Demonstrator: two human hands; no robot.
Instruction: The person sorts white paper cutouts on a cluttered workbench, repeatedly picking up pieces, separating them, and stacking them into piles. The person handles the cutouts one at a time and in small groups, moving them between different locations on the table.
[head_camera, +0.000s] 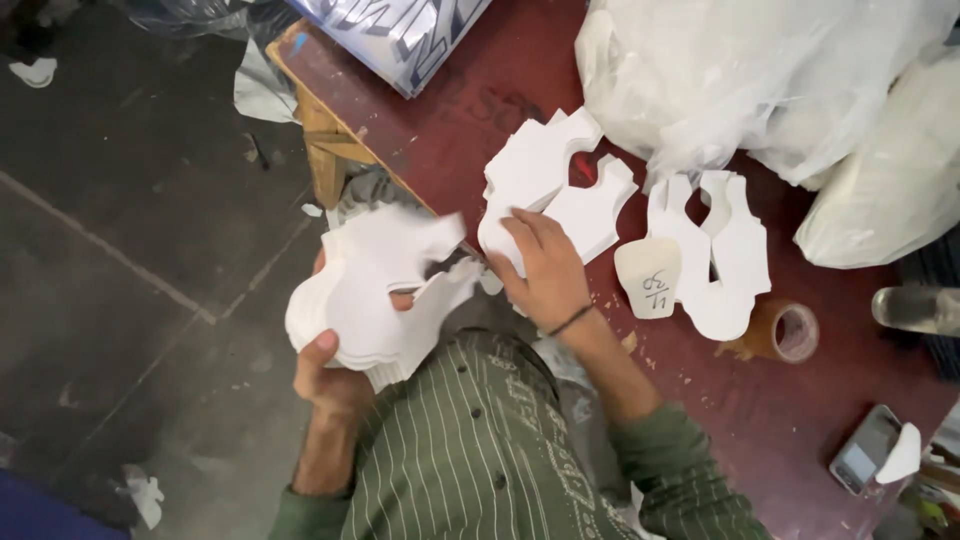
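Left hand (330, 375): closed around a thick stack of white foam cut-out pieces (375, 290), off the table edge. Right hand (545, 275): open, fingers flat on another white foam cut-out stack (550, 185) lying on the dark red wooden table (450, 110).

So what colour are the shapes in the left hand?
White, seen in the head view: the stack of cut-out pieces held in the left hand.

Soft, even daylight, mild motion blur, faint shadows, dim floor.

White cut-out stack (375, 290), held fanned
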